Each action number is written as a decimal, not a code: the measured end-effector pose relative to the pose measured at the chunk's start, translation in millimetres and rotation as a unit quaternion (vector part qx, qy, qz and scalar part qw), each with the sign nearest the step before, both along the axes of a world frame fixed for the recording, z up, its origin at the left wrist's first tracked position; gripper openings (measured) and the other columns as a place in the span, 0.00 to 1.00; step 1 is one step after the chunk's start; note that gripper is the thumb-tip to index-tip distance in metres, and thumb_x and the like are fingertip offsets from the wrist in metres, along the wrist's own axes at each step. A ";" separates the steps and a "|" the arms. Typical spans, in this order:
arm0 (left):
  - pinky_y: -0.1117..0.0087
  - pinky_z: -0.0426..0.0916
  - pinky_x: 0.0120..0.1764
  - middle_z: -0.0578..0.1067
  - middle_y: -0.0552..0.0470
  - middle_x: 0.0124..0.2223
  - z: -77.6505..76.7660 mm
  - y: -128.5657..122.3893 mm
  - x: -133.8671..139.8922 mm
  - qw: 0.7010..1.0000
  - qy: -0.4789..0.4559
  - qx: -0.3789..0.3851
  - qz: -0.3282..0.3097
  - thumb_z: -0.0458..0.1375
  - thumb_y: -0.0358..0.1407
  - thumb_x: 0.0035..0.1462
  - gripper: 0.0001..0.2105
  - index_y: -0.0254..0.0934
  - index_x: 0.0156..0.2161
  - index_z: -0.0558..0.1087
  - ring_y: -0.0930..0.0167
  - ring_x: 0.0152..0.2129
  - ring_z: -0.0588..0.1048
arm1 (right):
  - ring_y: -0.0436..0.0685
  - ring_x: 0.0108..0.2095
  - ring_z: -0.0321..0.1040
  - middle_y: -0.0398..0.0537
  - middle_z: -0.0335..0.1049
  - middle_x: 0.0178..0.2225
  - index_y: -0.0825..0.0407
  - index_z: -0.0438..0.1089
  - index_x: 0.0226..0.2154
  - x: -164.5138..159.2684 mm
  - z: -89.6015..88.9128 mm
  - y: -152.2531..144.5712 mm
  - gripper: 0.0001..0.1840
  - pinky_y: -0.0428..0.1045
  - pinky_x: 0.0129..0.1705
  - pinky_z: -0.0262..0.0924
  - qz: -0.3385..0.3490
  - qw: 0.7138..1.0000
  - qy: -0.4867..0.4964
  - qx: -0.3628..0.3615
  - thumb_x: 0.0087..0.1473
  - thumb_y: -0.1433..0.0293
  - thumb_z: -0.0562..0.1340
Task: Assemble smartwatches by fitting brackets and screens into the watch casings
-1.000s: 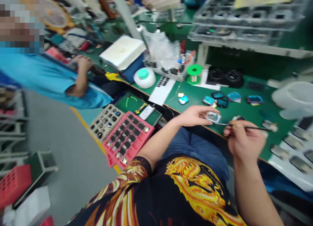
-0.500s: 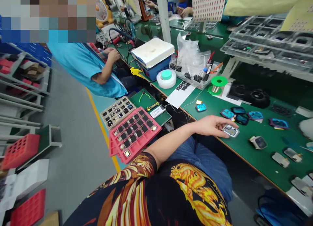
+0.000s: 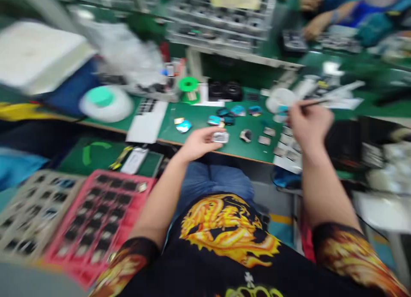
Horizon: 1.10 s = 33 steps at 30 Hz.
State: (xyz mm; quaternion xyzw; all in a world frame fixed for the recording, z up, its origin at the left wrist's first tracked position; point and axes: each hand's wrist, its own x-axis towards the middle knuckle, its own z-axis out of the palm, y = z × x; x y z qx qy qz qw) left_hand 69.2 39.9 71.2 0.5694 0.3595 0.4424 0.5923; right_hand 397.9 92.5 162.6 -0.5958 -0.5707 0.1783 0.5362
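Observation:
My left hand (image 3: 201,144) holds a small silver watch case (image 3: 221,137) by its edge, just above the front of the green bench. Raised over the bench's right part, my right hand (image 3: 311,121) is closed on a thin dark stick-like tool (image 3: 313,102); blur hides its exact kind. Beneath and left of that hand lie pale watch parts on a white sheet (image 3: 287,163). Between the hands sit a watch body with a dark face (image 3: 245,135) and two small pale pieces (image 3: 264,140). Behind my left hand are several blue-filmed frames (image 3: 238,111).
At left, a pink tray (image 3: 130,222) and a beige tray (image 3: 48,177) hold watch parts. A green wire spool (image 3: 189,84), a white roll with a green centre (image 3: 107,104) and a round white container (image 3: 280,99) stand on the bench. Clear stacked trays (image 3: 221,42) rise behind; a co-worker's hand (image 3: 316,26) is beyond.
The view has swung right. My right hand, out of sight before, now shows with a thin tool in it. My left hand still holds the watch case.

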 end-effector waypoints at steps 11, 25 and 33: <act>0.72 0.84 0.34 0.89 0.46 0.45 10.3 -1.3 5.6 0.999 0.008 -0.040 0.030 0.85 0.37 0.46 0.30 0.40 0.56 0.88 0.67 0.35 0.86 | 0.59 0.34 0.71 0.48 0.75 0.28 0.51 0.76 0.32 22.4 -25.1 10.4 0.11 0.55 0.46 0.64 0.016 0.973 -0.217 -0.082 0.69 0.67 0.67; 0.70 0.84 0.39 0.89 0.43 0.47 7.8 -0.6 2.9 0.998 0.013 -0.054 0.027 0.85 0.37 0.47 0.31 0.38 0.58 0.87 0.66 0.39 0.86 | 0.58 0.29 0.64 0.50 0.74 0.26 0.49 0.69 0.27 20.7 -23.2 9.8 0.21 0.53 0.36 0.50 0.062 0.929 -0.306 -0.199 0.71 0.60 0.60; 0.70 0.84 0.44 0.89 0.44 0.50 1.7 -0.2 1.3 0.999 -0.002 -0.041 0.023 0.84 0.35 0.49 0.30 0.39 0.58 0.87 0.67 0.42 0.87 | 0.59 0.34 0.70 0.49 0.77 0.31 0.51 0.77 0.36 16.6 -12.3 -0.7 0.19 0.53 0.40 0.56 0.038 0.957 -0.252 -0.141 0.74 0.59 0.58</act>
